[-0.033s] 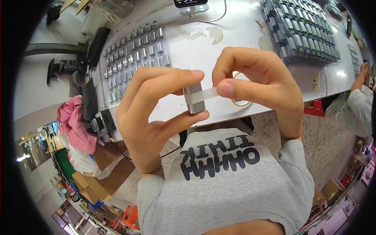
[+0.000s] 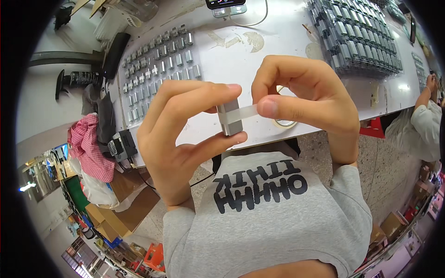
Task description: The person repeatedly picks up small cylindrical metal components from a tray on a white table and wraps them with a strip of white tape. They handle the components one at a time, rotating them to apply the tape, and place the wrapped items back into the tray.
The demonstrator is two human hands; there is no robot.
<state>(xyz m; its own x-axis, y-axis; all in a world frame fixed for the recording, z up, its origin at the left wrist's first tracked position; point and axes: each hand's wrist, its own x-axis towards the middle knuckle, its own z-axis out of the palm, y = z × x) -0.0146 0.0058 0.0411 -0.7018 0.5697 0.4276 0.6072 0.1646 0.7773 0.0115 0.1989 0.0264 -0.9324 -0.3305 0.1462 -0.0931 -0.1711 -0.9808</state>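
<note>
My left hand [image 2: 178, 134] grips a small grey metallic block [image 2: 234, 128] by its two ends, thumb below and fingertips above. A strip of whitish translucent tape [image 2: 242, 112] lies across the middle of the block and runs out to the right. Its far end is pinched between the thumb and forefinger of my right hand [image 2: 306, 95]. Behind my right thumb a tape roll [image 2: 285, 123] rests on the white table [image 2: 222, 60], partly hidden by the hand. Both hands are held above the table's near edge.
On the left stands a clear tray [image 2: 160, 69] with rows of similar blocks. Stacked trays [image 2: 359, 44] of blocks are at the back right. A phone [image 2: 225, 4] with a cable sits at the far edge. Another person's arm [image 2: 424, 95] shows at far right.
</note>
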